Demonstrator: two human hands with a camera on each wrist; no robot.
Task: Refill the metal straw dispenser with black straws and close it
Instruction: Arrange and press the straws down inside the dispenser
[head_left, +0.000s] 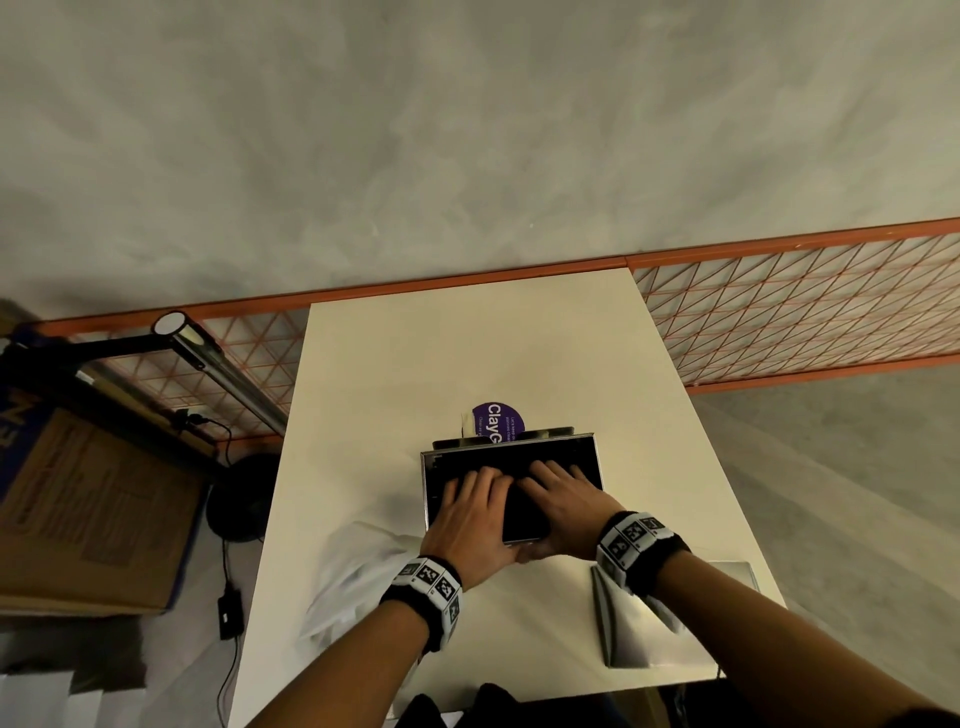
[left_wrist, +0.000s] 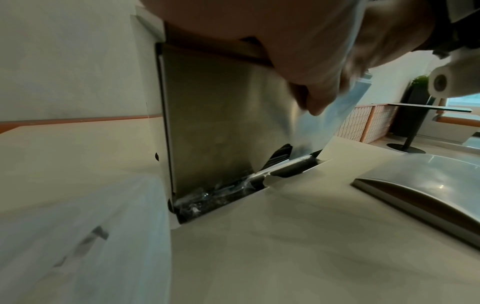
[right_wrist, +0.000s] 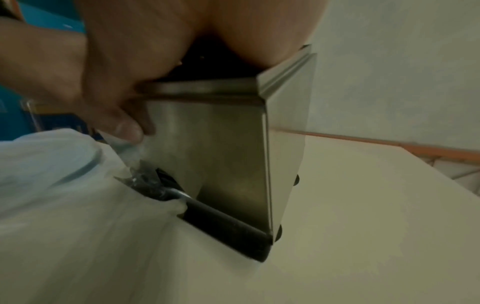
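The metal straw dispenser (head_left: 592, 457) stands open-topped in the middle of the white table (head_left: 467, 338), filled with black straws (head_left: 498, 460). My left hand (head_left: 467, 496) and right hand (head_left: 558, 488) lie side by side on the straws, fingers stretched flat and pressing on them. Both thumbs hang over the front wall (left_wrist: 207, 123). A strip of clear plastic film (left_wrist: 324, 123) dangles down that wall from under the hands into the bottom tray, where black straws (right_wrist: 226, 226) show. The curved metal lid (head_left: 675, 623) lies apart on the table, near right of the dispenser.
A crumpled white plastic bag (head_left: 353, 571) lies on the table at the near left, against the dispenser's front. A purple round sign (head_left: 498, 415) stands behind the dispenser. An orange wire fence (head_left: 779, 312) runs along the table's far edge. Cardboard boxes (head_left: 93, 509) sit on the floor at left.
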